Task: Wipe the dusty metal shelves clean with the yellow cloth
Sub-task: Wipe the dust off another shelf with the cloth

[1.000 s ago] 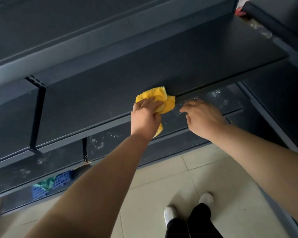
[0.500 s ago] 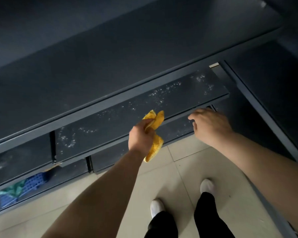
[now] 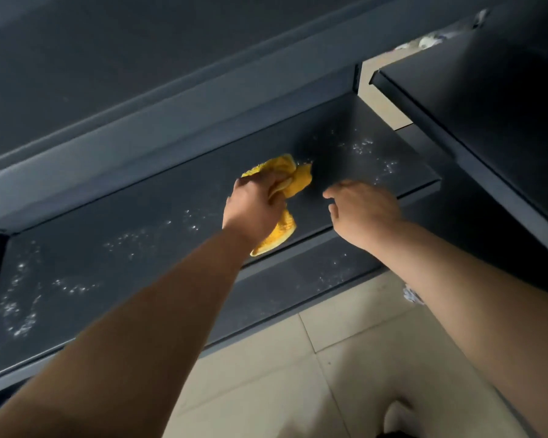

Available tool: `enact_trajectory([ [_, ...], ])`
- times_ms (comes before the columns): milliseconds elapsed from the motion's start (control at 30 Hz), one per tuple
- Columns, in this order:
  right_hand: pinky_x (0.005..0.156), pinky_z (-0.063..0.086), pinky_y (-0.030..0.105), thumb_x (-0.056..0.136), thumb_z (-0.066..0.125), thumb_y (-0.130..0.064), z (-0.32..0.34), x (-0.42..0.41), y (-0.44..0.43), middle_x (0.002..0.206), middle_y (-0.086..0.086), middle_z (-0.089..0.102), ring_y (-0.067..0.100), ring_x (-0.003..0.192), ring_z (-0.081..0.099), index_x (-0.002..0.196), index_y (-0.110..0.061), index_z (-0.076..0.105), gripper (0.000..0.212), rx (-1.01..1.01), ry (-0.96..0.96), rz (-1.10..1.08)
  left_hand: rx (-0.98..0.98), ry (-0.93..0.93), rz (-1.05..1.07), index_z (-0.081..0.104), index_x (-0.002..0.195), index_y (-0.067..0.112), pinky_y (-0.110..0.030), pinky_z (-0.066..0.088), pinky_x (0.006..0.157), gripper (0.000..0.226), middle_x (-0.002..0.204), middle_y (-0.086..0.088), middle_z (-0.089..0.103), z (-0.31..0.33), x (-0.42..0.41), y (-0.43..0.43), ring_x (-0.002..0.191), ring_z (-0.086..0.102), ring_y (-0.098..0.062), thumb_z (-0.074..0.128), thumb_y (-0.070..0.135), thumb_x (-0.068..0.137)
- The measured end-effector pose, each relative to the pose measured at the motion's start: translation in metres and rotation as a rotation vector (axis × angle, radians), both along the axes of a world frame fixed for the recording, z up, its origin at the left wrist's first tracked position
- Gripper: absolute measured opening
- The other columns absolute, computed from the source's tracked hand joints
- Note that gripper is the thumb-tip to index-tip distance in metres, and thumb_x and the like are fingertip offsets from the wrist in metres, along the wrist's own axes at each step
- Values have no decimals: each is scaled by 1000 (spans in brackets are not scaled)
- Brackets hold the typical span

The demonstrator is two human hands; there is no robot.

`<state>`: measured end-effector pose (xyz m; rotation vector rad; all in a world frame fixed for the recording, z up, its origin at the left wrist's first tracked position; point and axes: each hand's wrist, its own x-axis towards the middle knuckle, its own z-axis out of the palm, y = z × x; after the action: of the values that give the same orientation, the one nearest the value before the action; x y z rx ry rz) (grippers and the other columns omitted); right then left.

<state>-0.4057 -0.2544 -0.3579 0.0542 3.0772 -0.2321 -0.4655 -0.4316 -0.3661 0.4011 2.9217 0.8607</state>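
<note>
A crumpled yellow cloth (image 3: 293, 184) rests on a dark metal shelf (image 3: 140, 267) speckled with white dust. My left hand (image 3: 253, 210) is shut on the cloth, pressing it onto the shelf near its middle; a loose end hangs over the front edge. To the cloth's right, my right hand (image 3: 361, 210) hovers palm down with fingers apart, over the shelf's front edge, holding nothing. Dust patches lie left of the cloth and at the shelf's right end.
A higher shelf (image 3: 140, 74) overhangs at the top. A lower dusty shelf (image 3: 298, 289) sits below the front edge. Another dark shelf unit (image 3: 487, 121) stands at the right. Pale floor tiles (image 3: 345, 374) lie below, with a white shoe tip (image 3: 399, 418).
My left hand has moved the cloth from the upper shelf's edge down onto the dusty shelf. My right hand has followed it down. The view has dropped closer to this shelf.
</note>
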Motion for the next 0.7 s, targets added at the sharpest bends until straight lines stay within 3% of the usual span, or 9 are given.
enact_trajectory([
  [100, 88, 45, 36, 99, 42, -24, -29, -12, 11, 128, 2, 58, 25, 117, 53, 131, -20, 53, 34, 45, 38, 42, -280, -79, -224, 45, 135, 49, -48, 29, 112, 45, 149, 9, 40, -36, -19, -4, 138, 31, -22, 49, 51, 91],
  [200, 89, 45, 38, 101, 38, -31, -62, -18, 24, 131, 1, 57, 25, 117, 52, 130, -22, 56, 35, 87, 94, 73, -357, -6, -323, 25, 144, 50, -51, 11, 117, 52, 158, 11, 17, -66, -16, -11, 145, 8, -20, 34, 60, 94],
  [300, 79, 50, 39, 96, 50, -33, -89, -18, 30, 112, 3, 67, 27, 98, 61, 113, -22, 71, 29, 52, 268, 75, -369, 138, -349, 20, 145, 50, -53, 3, 118, 60, 158, 11, 16, -79, -13, -14, 146, 5, -19, 14, 66, 88],
  [400, 71, 45, 34, 91, 55, -35, -97, -22, 32, 93, 0, 71, 25, 82, 64, 96, -24, 75, 23, 115, 415, 91, -400, 185, -391, 18, 146, 50, -53, 0, 118, 62, 158, 12, 16, -81, -22, -15, 147, 4, -18, 9, 67, 88],
  [533, 82, 41, 35, 99, 42, -35, -92, -26, 39, 105, -5, 68, 22, 93, 63, 106, -31, 71, 31, 54, 412, 142, -471, 145, -417, 13, 148, 48, -51, -1, 119, 56, 160, 10, 9, -77, -48, 7, 149, 0, -18, 15, 62, 95],
  [633, 78, 48, 38, 97, 47, -21, -92, -22, 53, 96, -1, 72, 24, 85, 66, 100, -24, 73, 26, -60, 448, 53, -484, 132, -332, 11, 150, 43, -50, -2, 118, 54, 162, 5, 7, -79, -70, 37, 149, -1, -23, 20, 56, 98],
  [700, 76, 47, 38, 91, 53, -10, -94, -18, 69, 96, 2, 73, 27, 86, 65, 102, -20, 74, 25, -33, 500, -47, -519, 135, -274, 10, 151, 40, -50, 0, 118, 56, 162, 1, 7, -81, -83, 56, 149, 0, -27, 18, 57, 98],
])
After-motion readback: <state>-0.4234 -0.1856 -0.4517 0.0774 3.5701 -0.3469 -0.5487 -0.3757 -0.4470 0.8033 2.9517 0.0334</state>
